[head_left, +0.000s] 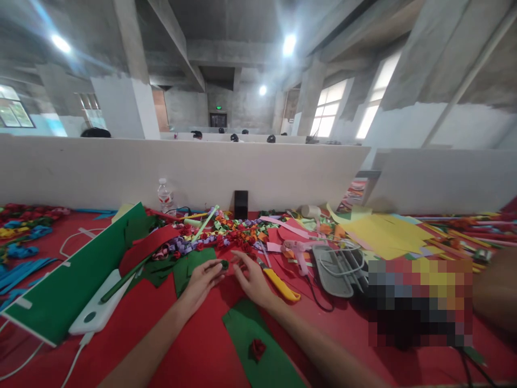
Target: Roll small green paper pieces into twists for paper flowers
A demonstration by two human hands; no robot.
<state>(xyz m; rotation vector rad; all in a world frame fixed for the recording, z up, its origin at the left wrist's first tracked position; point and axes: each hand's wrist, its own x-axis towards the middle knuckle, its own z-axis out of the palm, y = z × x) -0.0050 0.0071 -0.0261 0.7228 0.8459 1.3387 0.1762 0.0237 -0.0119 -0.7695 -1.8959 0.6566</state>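
My left hand [202, 280] and my right hand [252, 277] meet over the red table cover [194, 345], both pinching a small dark green roll of paper [224, 264] between their fingertips. A yellow-handled knife [280, 284] lies just right of my right hand. Green paper pieces [189, 264] lie under and beside my left hand. A green strip [262, 350] with a small red paper rose [257, 348] lies between my forearms.
A heap of coloured paper flowers [226, 231] lies behind the hands. A green board [76, 275] and a white power bank [97, 310] sit left. A grey basket [337, 264], yellow sheets [383, 231], a water bottle [165, 195], a black box [241, 204] and a white partition [181, 167] are around.
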